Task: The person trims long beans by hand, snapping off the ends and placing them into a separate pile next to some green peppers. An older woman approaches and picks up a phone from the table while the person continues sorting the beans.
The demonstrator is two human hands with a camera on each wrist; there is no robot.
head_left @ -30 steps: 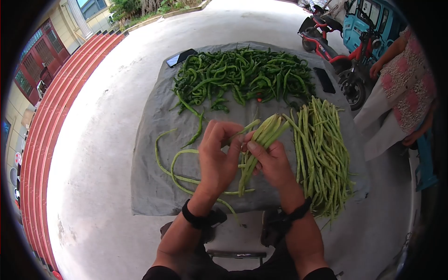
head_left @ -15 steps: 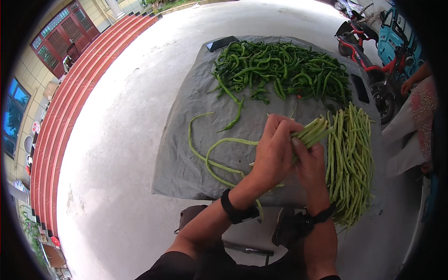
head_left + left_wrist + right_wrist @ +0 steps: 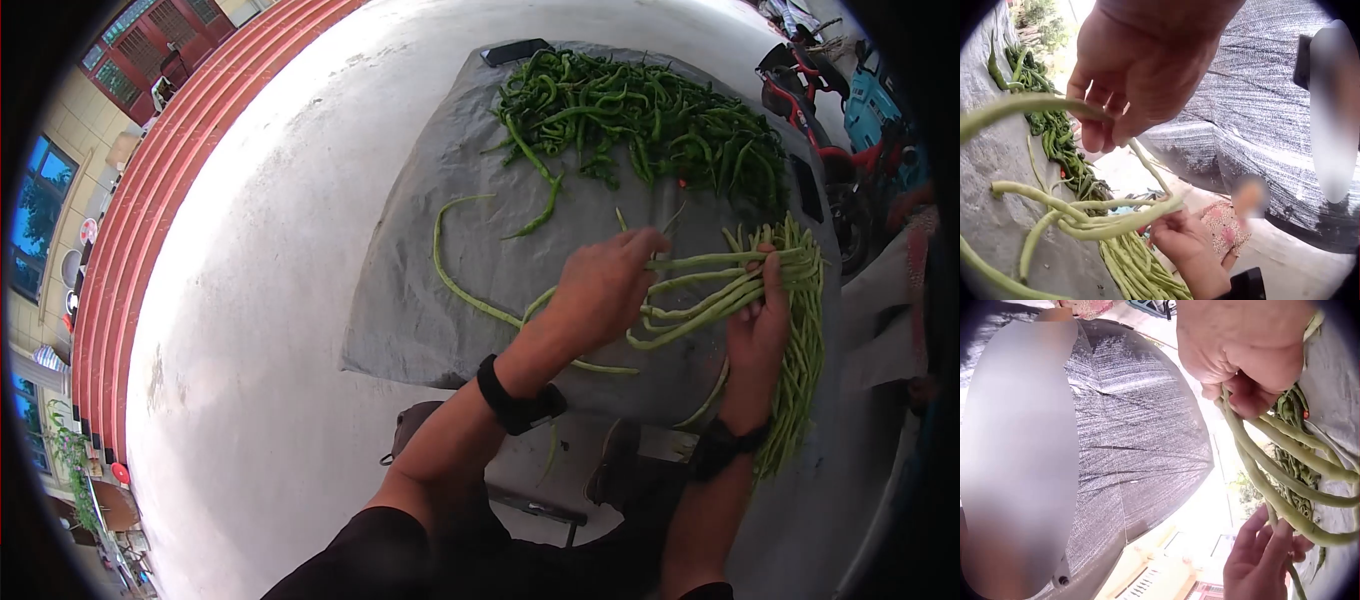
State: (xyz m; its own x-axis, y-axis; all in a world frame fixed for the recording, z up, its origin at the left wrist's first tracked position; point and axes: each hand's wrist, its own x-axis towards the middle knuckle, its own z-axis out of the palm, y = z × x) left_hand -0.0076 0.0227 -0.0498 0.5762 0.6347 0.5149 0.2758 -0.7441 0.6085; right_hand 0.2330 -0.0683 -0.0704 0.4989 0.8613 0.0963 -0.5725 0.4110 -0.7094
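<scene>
Both hands, the left hand (image 3: 600, 290) and the right hand (image 3: 757, 325), grip a bunch of long beans (image 3: 705, 290) over the grey cloth (image 3: 420, 300), next to the big bean pile (image 3: 800, 350) already made, while two loose beans (image 3: 470, 290) wait.

Bright daylight, glaring concrete, fisheye edges, dark vignette, blurred wrist views

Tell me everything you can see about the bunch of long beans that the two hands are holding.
The bunch of long beans is a handful of thin, pale green pods, smooth and flexible, curving slightly. It lies nearly level above the grey cloth. The right hand grips one end, beside the big pile of long beans. The left hand pinches the other end with its fingertips. In the left wrist view the loose ends fan apart. The pods look fresh and whole.
</scene>
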